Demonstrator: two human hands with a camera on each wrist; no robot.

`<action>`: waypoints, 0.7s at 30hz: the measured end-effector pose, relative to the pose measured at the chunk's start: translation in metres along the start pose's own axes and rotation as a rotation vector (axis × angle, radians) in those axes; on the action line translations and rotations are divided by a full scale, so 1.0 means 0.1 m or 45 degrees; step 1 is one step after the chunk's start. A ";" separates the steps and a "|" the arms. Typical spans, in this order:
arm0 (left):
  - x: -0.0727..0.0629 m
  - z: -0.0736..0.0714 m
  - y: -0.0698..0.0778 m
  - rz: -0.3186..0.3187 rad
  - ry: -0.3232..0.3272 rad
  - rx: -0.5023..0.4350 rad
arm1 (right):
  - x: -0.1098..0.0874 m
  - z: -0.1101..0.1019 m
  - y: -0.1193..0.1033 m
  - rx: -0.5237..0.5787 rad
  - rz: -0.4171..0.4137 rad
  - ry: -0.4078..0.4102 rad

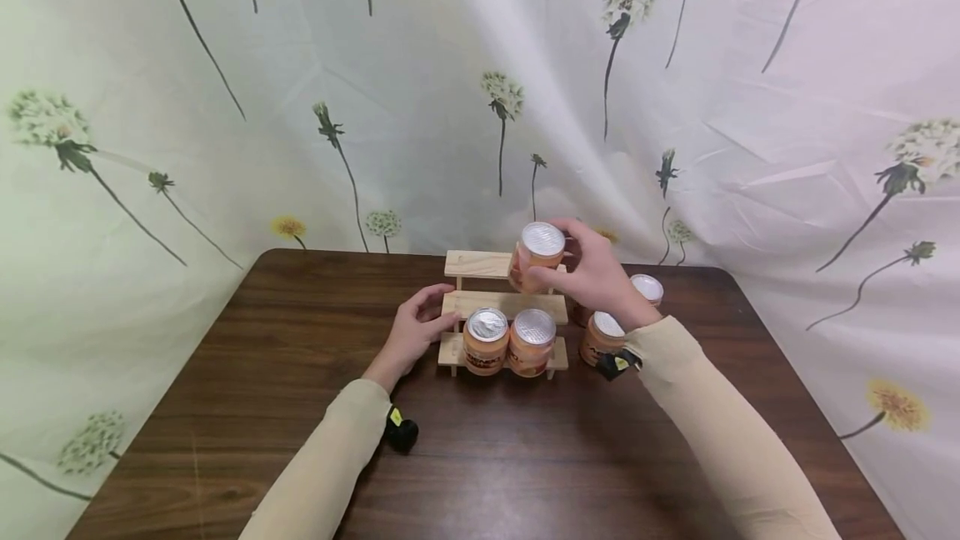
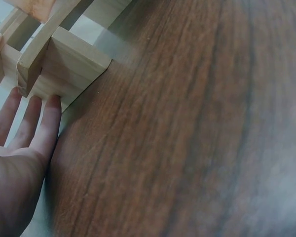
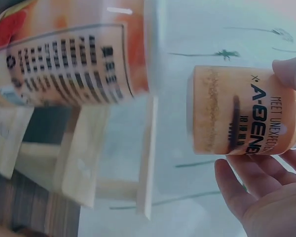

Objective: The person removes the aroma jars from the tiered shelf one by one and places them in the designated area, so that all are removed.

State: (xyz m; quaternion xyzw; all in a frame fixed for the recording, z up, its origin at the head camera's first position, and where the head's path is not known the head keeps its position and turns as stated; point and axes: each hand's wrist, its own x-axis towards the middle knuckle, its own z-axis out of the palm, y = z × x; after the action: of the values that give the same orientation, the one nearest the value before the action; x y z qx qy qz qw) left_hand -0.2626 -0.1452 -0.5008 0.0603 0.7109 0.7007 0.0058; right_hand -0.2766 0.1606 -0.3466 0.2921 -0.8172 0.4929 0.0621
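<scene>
My right hand point(image 1: 600, 273) grips an orange jar point(image 1: 536, 261) with a silvery top, thumb on one side and fingers on the other. That jar, lettered "A-BEN" in the right wrist view, overlaps the top step of a three-step wooden rack point(image 1: 504, 305) in the head view. At the rack's left end, my left hand point(image 1: 414, 332) has its fingers point(image 2: 48, 123) stretched straight, fingertips right at the side panel. Two similar jars stand side by side on the lowest step, a left jar point(image 1: 485, 344) and a right jar point(image 1: 532, 346).
Right of the rack stand more jars: a front jar point(image 1: 602, 340), a rear jar point(image 1: 647, 288) and one mostly hidden behind my right hand. A brown wooden table point(image 1: 487, 473) carries everything. Close behind it hangs a white dandelion-print cloth point(image 1: 427, 107).
</scene>
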 end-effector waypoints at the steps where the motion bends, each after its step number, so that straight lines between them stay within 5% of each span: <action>1: 0.00 0.00 0.00 -0.001 0.001 -0.001 | -0.02 -0.03 0.00 0.008 -0.006 0.018; 10: -0.01 -0.02 -0.01 -0.001 -0.004 0.004 | -0.29 -0.33 0.08 0.020 0.032 0.146; 21: -0.01 -0.01 0.02 0.006 -0.004 0.006 | -0.75 -0.67 0.24 -0.130 0.103 0.263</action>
State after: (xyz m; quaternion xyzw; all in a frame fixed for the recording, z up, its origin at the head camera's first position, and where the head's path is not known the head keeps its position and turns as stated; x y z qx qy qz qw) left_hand -0.2617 -0.1461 -0.4994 0.0632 0.7123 0.6990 0.0052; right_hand -0.2401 0.2569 -0.3603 0.2032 -0.8416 0.4803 0.1409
